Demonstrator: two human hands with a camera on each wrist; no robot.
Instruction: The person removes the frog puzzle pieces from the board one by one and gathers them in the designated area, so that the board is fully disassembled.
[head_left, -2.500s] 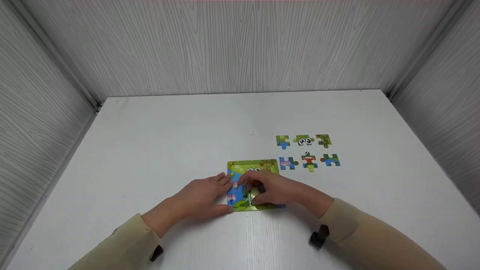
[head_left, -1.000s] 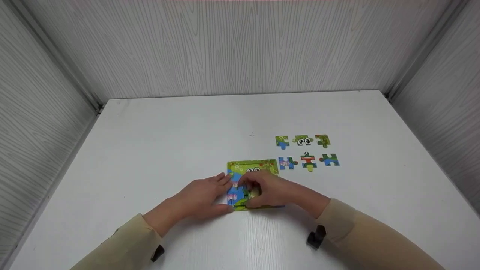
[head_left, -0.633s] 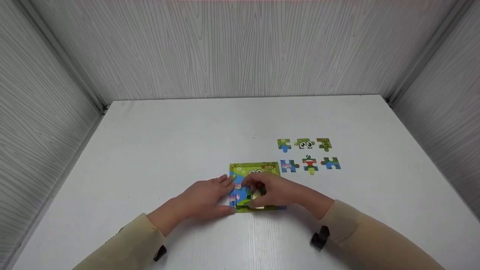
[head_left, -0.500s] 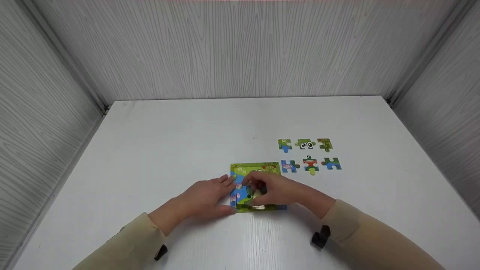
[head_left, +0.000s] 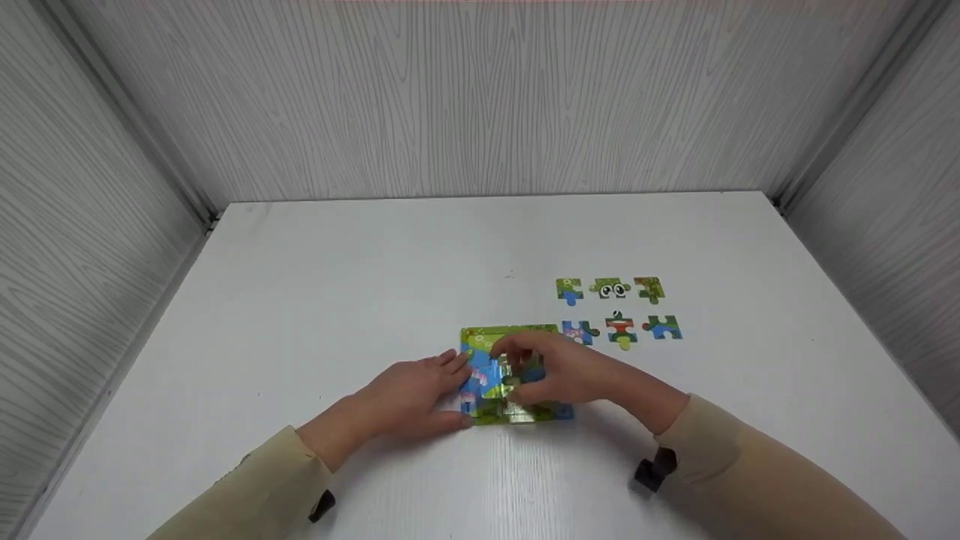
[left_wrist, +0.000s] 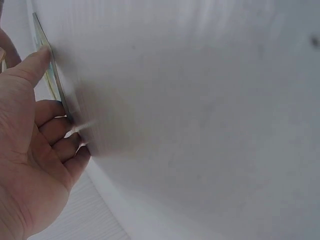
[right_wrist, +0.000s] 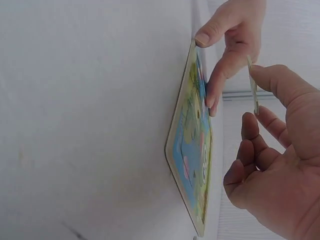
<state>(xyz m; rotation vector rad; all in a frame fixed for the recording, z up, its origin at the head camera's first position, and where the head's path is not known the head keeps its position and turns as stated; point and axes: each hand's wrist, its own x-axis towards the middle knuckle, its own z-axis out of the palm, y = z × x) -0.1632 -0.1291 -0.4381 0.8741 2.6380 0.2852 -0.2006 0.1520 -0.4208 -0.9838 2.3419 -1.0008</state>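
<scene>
The square puzzle board (head_left: 517, 328), printed in green and blue with a cartoon picture, lies flat near the middle of the table. My left hand (head_left: 409, 394) rests at its left side, fingertips on the left edge and thumb at the near left corner. My right hand (head_left: 574, 367) is above the board and pinches a thin puzzle piece between thumb and fingers. The right wrist view shows that puzzle piece (right_wrist: 253, 90) edge-on, held apart from the board (right_wrist: 190, 145). Part of the board is hidden beneath my right hand.
Several loose puzzle pieces lie in two rows right of and behind the board, among them one with eyes (head_left: 611, 289) and one with a red and white mouth (head_left: 620, 328). Wood-grain panels (head_left: 480, 97) stand at the back and both sides of the white table (head_left: 337, 270).
My right hand has lifted the puzzle piece off the board's lower middle and drawn slightly right and upward. My left hand stays at the board's edge, and the loose pieces have not moved.
</scene>
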